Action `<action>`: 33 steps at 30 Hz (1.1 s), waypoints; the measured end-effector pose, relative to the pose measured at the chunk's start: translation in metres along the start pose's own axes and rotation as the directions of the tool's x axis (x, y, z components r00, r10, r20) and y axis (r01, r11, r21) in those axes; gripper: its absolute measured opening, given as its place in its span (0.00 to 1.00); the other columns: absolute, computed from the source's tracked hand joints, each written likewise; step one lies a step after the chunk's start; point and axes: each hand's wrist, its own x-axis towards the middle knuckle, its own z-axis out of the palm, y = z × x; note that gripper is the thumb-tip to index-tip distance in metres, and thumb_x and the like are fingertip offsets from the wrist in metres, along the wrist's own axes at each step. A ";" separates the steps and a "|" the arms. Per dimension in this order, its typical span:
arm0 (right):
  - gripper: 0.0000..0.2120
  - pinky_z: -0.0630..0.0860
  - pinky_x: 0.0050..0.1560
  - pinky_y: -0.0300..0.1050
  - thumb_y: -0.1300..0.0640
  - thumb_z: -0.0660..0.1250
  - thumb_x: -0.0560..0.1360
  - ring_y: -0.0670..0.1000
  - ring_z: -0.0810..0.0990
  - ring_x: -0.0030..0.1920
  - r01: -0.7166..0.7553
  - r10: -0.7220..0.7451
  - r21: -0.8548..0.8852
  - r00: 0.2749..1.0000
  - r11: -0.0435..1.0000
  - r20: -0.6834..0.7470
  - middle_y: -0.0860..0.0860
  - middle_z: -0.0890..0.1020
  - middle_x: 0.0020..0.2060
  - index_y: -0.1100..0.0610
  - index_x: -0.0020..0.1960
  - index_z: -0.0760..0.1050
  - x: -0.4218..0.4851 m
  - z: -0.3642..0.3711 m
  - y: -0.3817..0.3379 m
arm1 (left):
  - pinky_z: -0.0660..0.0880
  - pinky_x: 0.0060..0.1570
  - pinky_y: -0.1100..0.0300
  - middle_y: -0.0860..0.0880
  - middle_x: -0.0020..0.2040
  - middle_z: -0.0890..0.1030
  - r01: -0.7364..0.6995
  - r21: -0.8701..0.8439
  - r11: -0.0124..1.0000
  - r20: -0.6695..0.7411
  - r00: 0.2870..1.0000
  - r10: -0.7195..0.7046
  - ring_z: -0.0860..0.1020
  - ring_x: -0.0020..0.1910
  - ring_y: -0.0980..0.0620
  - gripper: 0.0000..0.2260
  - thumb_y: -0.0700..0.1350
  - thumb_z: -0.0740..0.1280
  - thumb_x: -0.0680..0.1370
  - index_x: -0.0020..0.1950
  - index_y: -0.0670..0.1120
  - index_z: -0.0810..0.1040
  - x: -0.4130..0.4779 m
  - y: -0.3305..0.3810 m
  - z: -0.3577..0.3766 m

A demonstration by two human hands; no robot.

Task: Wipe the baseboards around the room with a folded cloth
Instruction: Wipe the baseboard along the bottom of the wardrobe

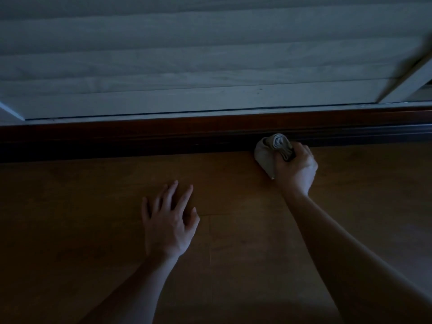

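Left grip point(169, 226) lies palm down, fingers straight and spread, forearm reaching forward. Right grip point(297, 168), arm extended, has its fingers curled tight round a folded cloth point(266, 157).

Wood floor point(245, 258) beneath spread left hand point(169, 226)

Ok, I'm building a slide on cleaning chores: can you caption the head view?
A person's right hand holds a bunched cloth against the dark baseboard, left hand spread on the wooden floor.
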 end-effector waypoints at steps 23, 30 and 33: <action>0.21 0.65 0.37 0.37 0.42 0.61 0.71 0.44 0.72 0.40 0.140 -0.178 0.222 0.970 0.965 0.163 0.46 0.74 0.42 0.59 0.49 0.78 -0.080 0.088 -0.107 | 0.53 0.75 0.35 0.50 0.76 0.68 -0.035 -0.025 0.999 -0.068 0.997 0.033 0.61 0.75 0.47 0.25 0.61 0.59 0.77 0.74 0.59 0.69 -0.001 -0.003 0.003; 0.09 0.70 0.39 0.41 0.55 0.69 0.72 0.48 0.75 0.40 0.195 -0.218 0.166 0.966 0.967 0.136 0.52 0.78 0.43 0.60 0.50 0.79 -0.061 0.076 -0.082 | 0.54 0.75 0.35 0.51 0.77 0.66 -0.024 -0.063 0.998 -0.029 0.999 0.022 0.60 0.76 0.48 0.25 0.62 0.58 0.78 0.74 0.60 0.69 -0.001 -0.003 -0.001; 0.07 0.68 0.42 0.40 0.60 0.70 0.73 0.46 0.73 0.41 0.179 -0.188 0.092 0.977 0.980 0.100 0.53 0.79 0.44 0.60 0.50 0.79 -0.043 0.057 -0.057 | 0.54 0.75 0.35 0.51 0.78 0.65 -0.009 -0.060 0.998 0.007 1.000 0.009 0.60 0.77 0.48 0.25 0.62 0.55 0.78 0.75 0.61 0.67 0.000 -0.003 -0.003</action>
